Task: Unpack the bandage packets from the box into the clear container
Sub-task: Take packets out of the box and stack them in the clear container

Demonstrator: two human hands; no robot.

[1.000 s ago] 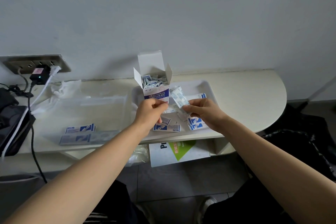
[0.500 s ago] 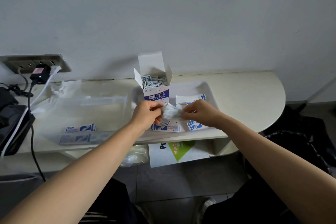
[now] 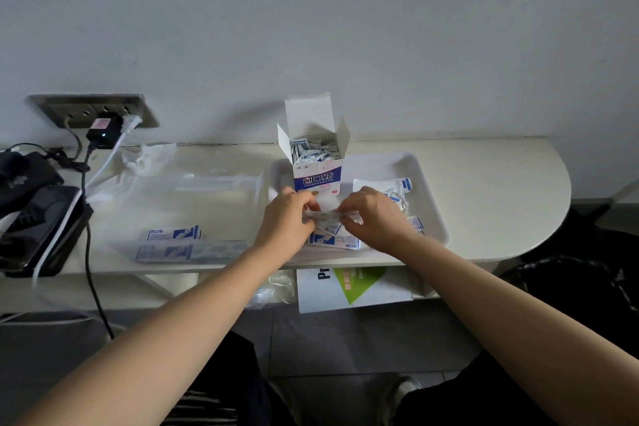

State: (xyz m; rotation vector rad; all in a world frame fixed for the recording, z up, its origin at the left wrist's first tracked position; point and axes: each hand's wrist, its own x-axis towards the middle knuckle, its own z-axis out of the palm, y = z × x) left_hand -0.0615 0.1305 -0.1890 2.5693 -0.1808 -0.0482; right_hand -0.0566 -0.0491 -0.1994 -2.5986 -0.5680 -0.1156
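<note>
The left hand (image 3: 287, 214) and right hand (image 3: 373, 214) pinch a bunch of packets (image 3: 326, 216) between them, fingertips curled on either end. It sits just in front of the open box (image 3: 316, 162), above the tray (image 3: 428, 190) — the container (image 3: 221, 180) lies well left. Probably light, thin, limp and slippery — best gripped by the edges

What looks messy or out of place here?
Loose bandage packets lie scattered in the white tray, in front of the upright open box, not in the clear container, which holds only a few. The left hand and right hand pinch one crinkly packet between them. Nothing looks torn.
</note>
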